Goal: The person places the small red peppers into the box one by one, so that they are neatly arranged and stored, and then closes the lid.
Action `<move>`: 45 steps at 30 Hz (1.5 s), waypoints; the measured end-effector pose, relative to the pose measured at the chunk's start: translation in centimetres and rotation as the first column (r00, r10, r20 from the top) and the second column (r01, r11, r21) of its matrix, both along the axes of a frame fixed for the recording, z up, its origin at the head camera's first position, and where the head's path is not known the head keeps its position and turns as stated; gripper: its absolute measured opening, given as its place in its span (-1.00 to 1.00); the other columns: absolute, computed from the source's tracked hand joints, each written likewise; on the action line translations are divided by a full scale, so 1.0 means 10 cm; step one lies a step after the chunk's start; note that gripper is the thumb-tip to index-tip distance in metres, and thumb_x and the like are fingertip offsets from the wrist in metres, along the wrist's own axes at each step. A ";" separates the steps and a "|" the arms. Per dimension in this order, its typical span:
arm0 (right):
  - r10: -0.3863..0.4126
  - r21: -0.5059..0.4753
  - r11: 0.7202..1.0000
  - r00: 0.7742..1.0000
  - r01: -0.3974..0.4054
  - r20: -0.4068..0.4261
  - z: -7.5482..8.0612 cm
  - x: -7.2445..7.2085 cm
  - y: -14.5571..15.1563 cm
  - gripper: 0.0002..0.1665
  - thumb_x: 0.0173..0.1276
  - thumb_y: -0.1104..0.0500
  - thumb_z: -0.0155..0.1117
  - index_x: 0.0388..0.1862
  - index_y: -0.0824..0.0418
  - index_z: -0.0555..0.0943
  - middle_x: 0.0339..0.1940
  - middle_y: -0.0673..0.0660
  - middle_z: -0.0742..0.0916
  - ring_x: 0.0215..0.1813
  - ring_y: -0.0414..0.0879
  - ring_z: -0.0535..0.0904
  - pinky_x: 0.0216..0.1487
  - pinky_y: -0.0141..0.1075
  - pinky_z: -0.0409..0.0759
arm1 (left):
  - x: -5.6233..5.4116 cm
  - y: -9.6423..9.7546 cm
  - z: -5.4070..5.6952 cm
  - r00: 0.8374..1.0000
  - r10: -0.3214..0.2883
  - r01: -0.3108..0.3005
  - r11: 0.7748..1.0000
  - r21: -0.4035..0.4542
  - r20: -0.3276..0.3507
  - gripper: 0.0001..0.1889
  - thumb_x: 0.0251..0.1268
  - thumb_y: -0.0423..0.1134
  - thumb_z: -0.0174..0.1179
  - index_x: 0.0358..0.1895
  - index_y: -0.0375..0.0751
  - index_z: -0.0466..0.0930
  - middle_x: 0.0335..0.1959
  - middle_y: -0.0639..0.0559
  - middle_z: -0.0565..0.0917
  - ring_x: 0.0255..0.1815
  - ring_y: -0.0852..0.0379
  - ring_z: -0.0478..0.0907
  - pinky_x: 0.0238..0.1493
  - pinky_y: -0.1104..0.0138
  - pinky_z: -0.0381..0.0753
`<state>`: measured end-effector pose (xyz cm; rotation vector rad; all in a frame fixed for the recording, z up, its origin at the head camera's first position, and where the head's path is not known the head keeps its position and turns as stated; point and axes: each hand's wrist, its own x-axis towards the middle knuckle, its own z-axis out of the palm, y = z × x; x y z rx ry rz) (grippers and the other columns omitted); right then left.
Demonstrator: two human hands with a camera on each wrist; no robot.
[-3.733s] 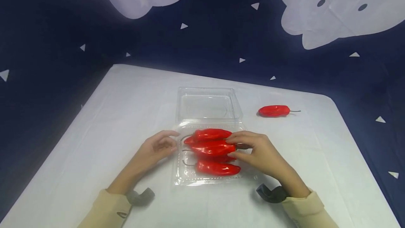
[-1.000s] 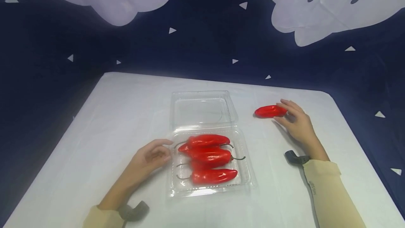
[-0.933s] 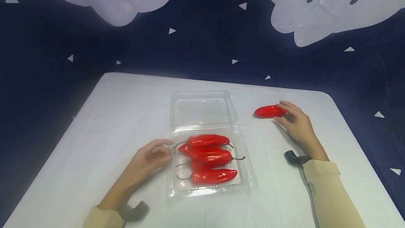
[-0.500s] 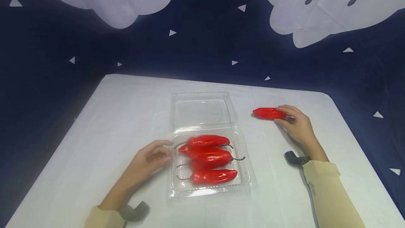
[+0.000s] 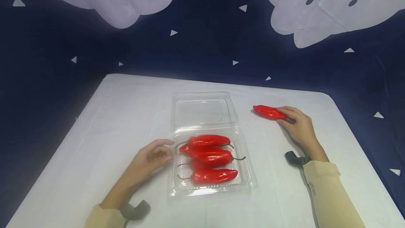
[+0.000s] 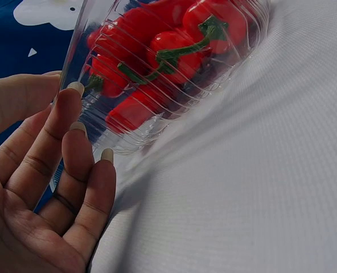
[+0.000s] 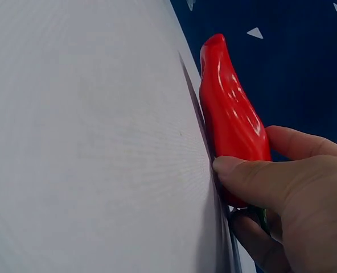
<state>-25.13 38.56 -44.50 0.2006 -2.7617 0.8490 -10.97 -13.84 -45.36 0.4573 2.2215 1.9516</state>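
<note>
My right hand (image 5: 297, 124) pinches a red pepper (image 7: 228, 108) near its stem end, between thumb and fingers. Its tip points away from the hand, close over the white table in the right wrist view. Several more red peppers (image 5: 210, 156) lie side by side in a clear plastic clamshell box (image 5: 245, 178), their stems pointing both left and right. At the left rim of this box is my left hand (image 5: 152, 157), fingers loosely bent and fingertips (image 6: 76, 128) right at the wall. Nothing is gripped in that hand.
The box's lid (image 5: 202, 110) lies folded back, open, on the far side. A white cloth covers the table (image 5: 126, 108). Behind it hangs a dark blue backdrop (image 5: 202, 45) with pale clouds and triangles. Dark curved pieces (image 5: 295, 158) sit at both wrists.
My right hand has gone from the peppers in the box to the one at the far right and closed on it. That pepper's tip has swung slightly up and away. The left hand stays put.
</note>
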 end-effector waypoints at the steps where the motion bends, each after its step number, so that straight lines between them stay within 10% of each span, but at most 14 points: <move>1: 0.000 0.000 1.000 1.000 0.000 -0.001 0.00 0.00 0.01 -0.35 0.20 0.35 0.56 0.29 0.11 0.65 0.32 0.20 0.62 0.39 0.21 0.48 0.20 0.05 0.55 | 0.00 0.00 0.00 1.000 0.000 0.000 1.000 0.000 0.000 -0.55 0.40 -0.36 0.29 0.32 -0.14 0.50 -0.08 -0.19 0.71 0.03 0.01 0.68 0.18 0.32 0.58; 12: -0.024 -0.022 0.999 0.999 0.025 0.023 0.06 0.02 0.01 -0.32 0.22 0.30 0.57 0.33 0.03 0.64 0.33 0.18 0.62 0.37 0.18 0.50 0.12 -0.20 0.55 | 0.00 0.01 0.01 1.000 -0.004 0.004 1.000 0.023 0.019 -0.54 0.39 -0.35 0.30 0.32 -0.13 0.50 -0.08 -0.21 0.71 0.02 0.00 0.68 0.16 0.33 0.59; 28: 0.176 -0.178 0.965 0.979 -0.193 -0.107 0.67 0.36 -0.69 -0.31 0.11 0.45 0.58 0.24 0.09 0.69 0.22 0.08 0.68 0.16 -0.14 0.61 -0.03 -0.47 0.62 | 0.02 -0.01 0.03 1.000 0.006 -0.006 1.000 0.014 0.011 -0.55 0.40 -0.35 0.29 0.32 -0.17 0.50 -0.07 -0.24 0.71 0.02 0.02 0.68 0.16 0.32 0.59; 45: 0.537 -0.170 0.821 0.838 -0.545 -0.097 0.94 0.92 -1.40 -0.33 0.13 0.38 0.60 0.25 0.04 0.69 0.19 0.00 0.72 0.17 -0.10 0.67 -0.07 -0.22 0.73 | 0.02 -0.01 0.04 0.999 0.012 -0.012 1.000 0.001 0.032 -0.54 0.40 -0.32 0.30 0.33 -0.13 0.50 -0.06 -0.20 0.71 0.03 0.03 0.67 0.18 0.33 0.56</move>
